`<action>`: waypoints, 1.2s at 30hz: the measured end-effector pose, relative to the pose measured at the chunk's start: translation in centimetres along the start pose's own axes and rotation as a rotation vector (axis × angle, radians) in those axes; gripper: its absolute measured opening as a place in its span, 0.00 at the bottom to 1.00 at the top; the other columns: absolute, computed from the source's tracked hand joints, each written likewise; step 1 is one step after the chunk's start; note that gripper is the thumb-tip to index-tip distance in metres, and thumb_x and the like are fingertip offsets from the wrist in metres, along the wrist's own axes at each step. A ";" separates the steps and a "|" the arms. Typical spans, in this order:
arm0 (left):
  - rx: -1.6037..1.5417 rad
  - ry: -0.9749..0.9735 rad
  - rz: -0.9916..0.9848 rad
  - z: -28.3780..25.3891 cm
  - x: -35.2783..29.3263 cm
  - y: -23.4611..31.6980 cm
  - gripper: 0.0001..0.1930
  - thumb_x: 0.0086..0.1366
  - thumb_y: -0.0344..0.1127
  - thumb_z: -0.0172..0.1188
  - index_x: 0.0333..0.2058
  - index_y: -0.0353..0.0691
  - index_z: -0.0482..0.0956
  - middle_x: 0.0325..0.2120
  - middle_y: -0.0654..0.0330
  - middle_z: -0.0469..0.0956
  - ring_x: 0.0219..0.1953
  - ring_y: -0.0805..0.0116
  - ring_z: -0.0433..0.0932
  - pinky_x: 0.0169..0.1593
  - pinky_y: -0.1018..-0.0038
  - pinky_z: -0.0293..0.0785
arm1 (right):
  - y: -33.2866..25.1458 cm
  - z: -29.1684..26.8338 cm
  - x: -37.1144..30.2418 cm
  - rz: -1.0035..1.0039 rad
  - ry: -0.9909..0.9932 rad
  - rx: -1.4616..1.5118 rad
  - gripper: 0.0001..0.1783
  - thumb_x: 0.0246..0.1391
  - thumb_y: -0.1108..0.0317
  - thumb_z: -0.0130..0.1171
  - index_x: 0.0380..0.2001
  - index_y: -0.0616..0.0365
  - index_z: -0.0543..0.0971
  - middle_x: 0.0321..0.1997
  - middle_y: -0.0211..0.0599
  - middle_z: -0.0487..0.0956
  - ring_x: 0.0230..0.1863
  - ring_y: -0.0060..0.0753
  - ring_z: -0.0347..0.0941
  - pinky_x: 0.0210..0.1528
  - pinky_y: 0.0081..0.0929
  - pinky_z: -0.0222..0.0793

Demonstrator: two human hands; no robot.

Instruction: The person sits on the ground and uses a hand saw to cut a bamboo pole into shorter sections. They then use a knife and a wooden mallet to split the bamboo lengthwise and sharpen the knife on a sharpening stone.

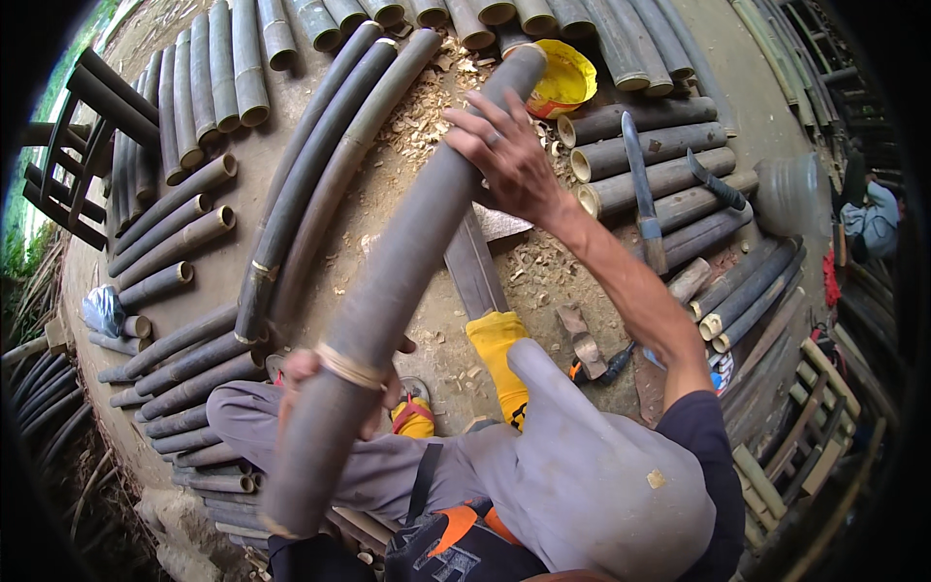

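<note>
your left hand (330, 388) wraps from underneath around the near part of a long dark bamboo pole (407, 262), fingers curled about it just by a pale band on the stalk, so it is closed on the pole. your right hand (509, 155) lies on the pole's upper side farther along, palm down with fingers spread and bent over the curve; it presses on the bamboo rather than closing round it. the pole runs slanted from near your lap up to the far end, which sits just beside a yellow bowl (567, 78). beneath it lie wood shavings (427, 107) scattered over the ground. three other long poles (320, 175) lie side by side to the left of yours. cut bamboo sections (659, 145) are stacked at the right, with a long knife (642, 189) resting across them. your yellow boot (497, 344) shows below the pole, beside a hammer (582, 344) on the ground.
</note>
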State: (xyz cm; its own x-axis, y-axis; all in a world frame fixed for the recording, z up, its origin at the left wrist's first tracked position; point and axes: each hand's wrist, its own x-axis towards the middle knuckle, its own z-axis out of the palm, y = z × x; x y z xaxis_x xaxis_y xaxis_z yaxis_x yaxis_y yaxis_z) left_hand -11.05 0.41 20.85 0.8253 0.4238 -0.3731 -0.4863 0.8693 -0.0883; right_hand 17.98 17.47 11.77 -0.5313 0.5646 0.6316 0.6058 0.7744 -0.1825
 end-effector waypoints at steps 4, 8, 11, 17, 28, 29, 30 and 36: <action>0.523 0.503 0.651 -5.6 -8.6 3.4 0.37 0.61 0.55 0.59 0.58 0.35 0.60 0.29 0.47 0.74 0.19 0.63 0.76 0.19 0.76 0.72 | 0.1 0.2 5.4 -0.082 0.022 0.232 0.40 0.29 0.66 0.74 0.50 0.54 0.68 0.46 0.41 0.75 0.50 0.47 0.73 0.56 0.45 0.69; 0.691 -0.178 1.038 6.1 -3.2 6.1 0.40 0.60 0.57 0.60 0.60 0.32 0.62 0.35 0.53 0.69 0.32 0.66 0.68 0.38 0.72 0.69 | -3.7 -1.4 7.8 0.014 0.102 0.565 0.39 0.31 0.68 0.71 0.51 0.56 0.69 0.43 0.45 0.75 0.42 0.50 0.76 0.46 0.41 0.74; 1.258 0.203 1.317 9.2 0.2 8.4 0.49 0.54 0.57 0.64 0.65 0.29 0.55 0.55 0.44 0.69 0.58 0.56 0.69 0.62 0.59 0.62 | -5.2 -4.8 8.5 0.159 0.159 0.663 0.39 0.31 0.67 0.72 0.52 0.58 0.68 0.41 0.45 0.75 0.40 0.48 0.77 0.43 0.39 0.76; 1.485 -0.115 1.477 12.9 5.9 10.5 0.46 0.54 0.50 0.66 0.63 0.28 0.56 0.55 0.40 0.69 0.58 0.50 0.70 0.61 0.54 0.66 | -6.0 -4.7 8.3 0.293 0.151 0.760 0.41 0.29 0.62 0.73 0.50 0.64 0.67 0.36 0.43 0.75 0.36 0.42 0.77 0.41 0.38 0.77; 1.179 0.277 1.565 21.7 11.4 4.7 0.24 0.53 0.44 0.69 0.41 0.30 0.76 0.29 0.54 0.77 0.29 0.67 0.78 0.35 0.73 0.75 | -6.1 -4.3 9.4 0.272 0.296 0.911 0.42 0.28 0.59 0.74 0.49 0.62 0.67 0.38 0.47 0.75 0.35 0.43 0.78 0.42 0.39 0.77; 1.171 0.312 1.590 21.3 11.8 5.1 0.25 0.53 0.44 0.69 0.42 0.29 0.76 0.29 0.53 0.77 0.29 0.66 0.78 0.35 0.73 0.76 | -6.2 -4.4 9.2 0.320 0.241 0.906 0.42 0.30 0.57 0.74 0.50 0.62 0.67 0.39 0.46 0.75 0.36 0.42 0.78 0.43 0.38 0.77; 1.187 0.278 1.598 20.6 11.6 5.6 0.25 0.54 0.44 0.69 0.42 0.29 0.76 0.29 0.52 0.77 0.29 0.66 0.78 0.34 0.73 0.76 | -6.5 -4.7 9.0 0.366 0.186 0.903 0.43 0.32 0.55 0.73 0.51 0.61 0.67 0.40 0.46 0.75 0.37 0.42 0.78 0.44 0.38 0.76; 1.184 0.081 1.618 18.8 9.9 6.7 0.27 0.55 0.43 0.67 0.46 0.26 0.72 0.28 0.50 0.77 0.30 0.64 0.80 0.32 0.71 0.80 | -3.8 -4.8 2.8 0.542 0.180 0.929 0.42 0.47 0.43 0.66 0.59 0.57 0.67 0.45 0.41 0.76 0.47 0.36 0.75 0.51 0.38 0.74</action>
State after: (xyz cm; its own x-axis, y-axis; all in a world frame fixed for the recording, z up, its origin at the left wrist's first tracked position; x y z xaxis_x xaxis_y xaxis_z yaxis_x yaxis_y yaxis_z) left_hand -0.75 15.21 33.91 -0.1283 0.8588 0.4960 -0.2045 -0.5123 0.8341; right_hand 17.05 14.78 17.84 -0.1881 0.9042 0.3833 0.0090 0.3919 -0.9200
